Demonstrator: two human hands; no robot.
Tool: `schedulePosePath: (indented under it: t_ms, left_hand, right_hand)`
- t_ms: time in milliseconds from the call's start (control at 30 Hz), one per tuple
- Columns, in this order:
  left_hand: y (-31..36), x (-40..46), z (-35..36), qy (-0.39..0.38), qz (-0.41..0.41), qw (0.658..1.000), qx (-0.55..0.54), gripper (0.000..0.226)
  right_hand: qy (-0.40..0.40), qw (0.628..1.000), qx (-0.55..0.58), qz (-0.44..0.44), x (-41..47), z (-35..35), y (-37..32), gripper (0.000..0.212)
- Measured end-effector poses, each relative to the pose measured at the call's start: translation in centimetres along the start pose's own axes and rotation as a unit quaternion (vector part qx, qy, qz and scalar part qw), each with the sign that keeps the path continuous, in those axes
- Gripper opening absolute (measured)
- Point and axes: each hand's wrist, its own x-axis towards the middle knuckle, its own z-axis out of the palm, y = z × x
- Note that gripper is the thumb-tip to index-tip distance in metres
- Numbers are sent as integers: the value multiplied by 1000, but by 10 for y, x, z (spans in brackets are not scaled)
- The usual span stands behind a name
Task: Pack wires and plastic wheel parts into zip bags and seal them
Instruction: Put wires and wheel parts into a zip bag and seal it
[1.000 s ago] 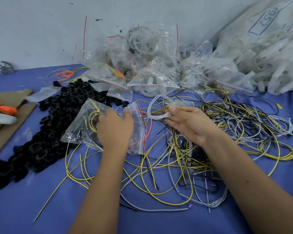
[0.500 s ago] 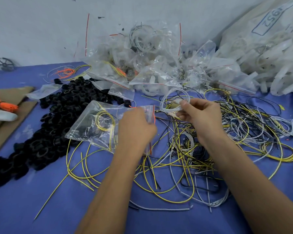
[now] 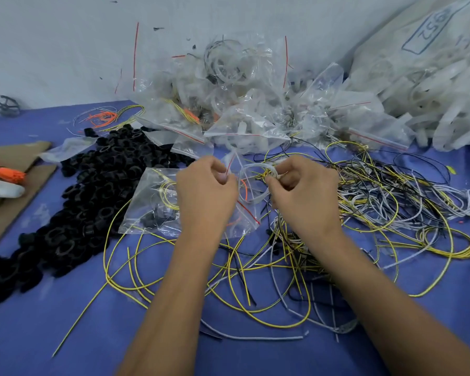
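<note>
Left hand (image 3: 205,194) pinching zip bag (image 3: 158,202) mouth; right hand (image 3: 304,196) gripping coiled white wire (image 3: 251,183); sack (image 3: 429,58) marked "1952".

Both forearms reach forward, left grip (image 3: 205,196) and right grip (image 3: 300,195) curled, fingertips pinching, close together

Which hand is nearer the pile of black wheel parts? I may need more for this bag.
Left. The left hand holds the zip bag's mouth just right of the black wheel parts; the right hand is farther right, pinching a white wire coil.
</note>
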Motion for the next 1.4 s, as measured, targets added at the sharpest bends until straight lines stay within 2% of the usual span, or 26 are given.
schedulePosePath:
  t_ms: [67, 133, 233, 300, 467, 533, 600, 733, 833, 933, 1033, 1167, 1267, 1400]
  left_hand:
    - [6, -4, 3, 30, 43, 999, -10, 9]
    - [10, -7, 9, 30, 73, 997, -21, 11]
    - [16, -13, 17, 27, 109, 993, -35, 13]
    - [20, -17, 20, 33, 144, 987, -68, 11]
    - [28, -27, 24, 29, 208, 967, -145, 9]
    - [32, -31, 25, 39, 232, 958, -162, 9]
    - [32, -33, 26, 50, 246, 953, -171, 9]
    - [31, -34, 26, 60, 232, 955, -176, 7]
    - [31, -33, 27, 71, 230, 955, -175, 8]
    - [29, -34, 29, 76, 224, 955, -177, 8]
    - [24, -33, 32, 57, 185, 962, -193, 4]
    - [27, -31, 43, 20, 144, 971, -188, 5]
    - [43, -28, 54, -1, 150, 975, -166, 8]
    - [80, -25, 87, -28, 183, 971, -152, 12]
  right_hand:
    - [-10, 998, -60, -27, -1, 2, -2, 10]
    - [-37, 997, -64, -28, -1, 4, -4, 11]
    - [-131, 989, 55, 28, -2, 5, -5, 8]
    - [-174, 974, 136, 59, 0, 6, -4, 16]
    - [-214, 945, 245, 33, 1, 5, -3, 35]
    - [-255, 915, 313, 15, -1, 6, -3, 47]
    - [-300, 878, 372, 32, -3, 9, -2, 47]
    - [-305, 861, 403, 49, -4, 10, -1, 33]
    - [-310, 880, 359, 16, -5, 8, 1, 40]
    - [-335, 878, 342, 0, -7, 9, 0, 40]
    - [-313, 887, 338, 43, 1, 5, -5, 39]
    - [-247, 918, 291, 108, 17, -18, 4, 20]
    - [-177, 925, 302, 146, 29, -47, 18, 18]
    - [-73, 949, 252, 177, 53, -93, 49, 16]
